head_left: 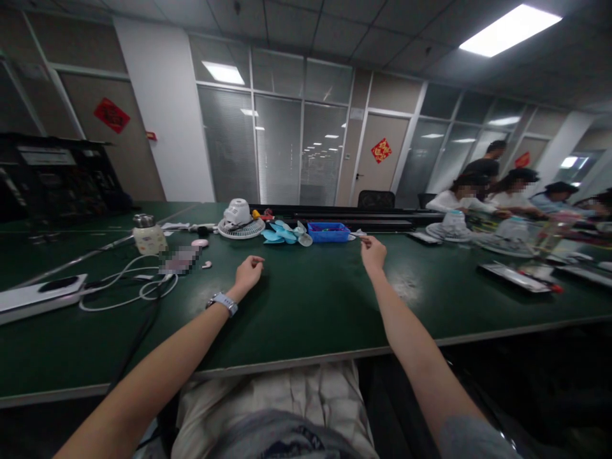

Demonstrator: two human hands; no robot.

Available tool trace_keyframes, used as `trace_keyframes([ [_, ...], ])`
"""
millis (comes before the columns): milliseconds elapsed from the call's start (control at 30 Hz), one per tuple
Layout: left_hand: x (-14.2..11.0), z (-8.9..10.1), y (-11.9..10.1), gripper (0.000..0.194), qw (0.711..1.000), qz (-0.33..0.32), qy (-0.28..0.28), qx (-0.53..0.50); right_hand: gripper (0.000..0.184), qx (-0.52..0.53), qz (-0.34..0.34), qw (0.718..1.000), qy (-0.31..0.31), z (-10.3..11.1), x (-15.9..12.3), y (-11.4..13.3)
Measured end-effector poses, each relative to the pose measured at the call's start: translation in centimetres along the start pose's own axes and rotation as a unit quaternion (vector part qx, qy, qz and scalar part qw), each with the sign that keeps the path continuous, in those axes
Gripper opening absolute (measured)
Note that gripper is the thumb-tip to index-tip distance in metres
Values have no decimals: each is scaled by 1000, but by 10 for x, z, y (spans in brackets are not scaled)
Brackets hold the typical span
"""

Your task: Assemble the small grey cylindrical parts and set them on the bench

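Note:
My left hand (pixel 248 273), with a grey-banded watch (pixel 222 303) on its wrist, hovers low over the green table. Its fingers are curled in, and nothing shows in them. Farther right, my right hand (pixel 373 253) is closed in a pinch beside the blue bin (pixel 329 233). A thin dark piece seems to stick out at its fingertips, too small to name. Between the hands and a little beyond lie light-blue fan blades (pixel 280 233). Left of them stands a white fan part with a grille (pixel 240 228); small orange and red items (pixel 262 215) sit behind it.
At left are a patterned bottle (pixel 150 236), a phone (pixel 180 261), an earbud (pixel 206 264) and a white cable (pixel 115 282) running to a white device (pixel 38 294). Black rails (pixel 335 218) lie along the back. Several people work at right near more fan parts (pixel 453 226) and a tray (pixel 515 278).

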State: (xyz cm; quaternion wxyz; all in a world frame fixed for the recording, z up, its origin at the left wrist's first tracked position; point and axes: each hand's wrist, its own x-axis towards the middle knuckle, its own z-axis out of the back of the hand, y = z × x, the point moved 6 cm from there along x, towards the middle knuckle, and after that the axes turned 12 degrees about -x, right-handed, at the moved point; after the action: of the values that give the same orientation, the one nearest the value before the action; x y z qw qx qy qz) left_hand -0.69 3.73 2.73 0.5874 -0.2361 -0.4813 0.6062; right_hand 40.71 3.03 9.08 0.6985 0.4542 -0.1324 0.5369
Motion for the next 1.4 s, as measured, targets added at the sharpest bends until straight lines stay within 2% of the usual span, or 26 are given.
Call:
trace_keyframes([
  [100,0,-1,1,26,1000,-1,2,0,32,-55,-44,997,-23,12,7,-30],
  [200,0,-1,0,25,1000,-5,3,7,30,-84,-51,995,5,7,5,-38],
  [333,-1,-1,-2,25,1000,-2,2,9,31,-93,-45,994,29,-2,4,-38],
  [733,-5,-1,-7,25,1000,11,17,11,29,-44,-12,999,4,-11,4,-43],
  [1167,-7,-1,-9,26,999,4,18,27,32,-154,-21,987,33,-6,7,-34],
  [1400,-7,-1,-10,26,999,-1,26,36,34,-176,-12,982,61,-13,8,-34],
])
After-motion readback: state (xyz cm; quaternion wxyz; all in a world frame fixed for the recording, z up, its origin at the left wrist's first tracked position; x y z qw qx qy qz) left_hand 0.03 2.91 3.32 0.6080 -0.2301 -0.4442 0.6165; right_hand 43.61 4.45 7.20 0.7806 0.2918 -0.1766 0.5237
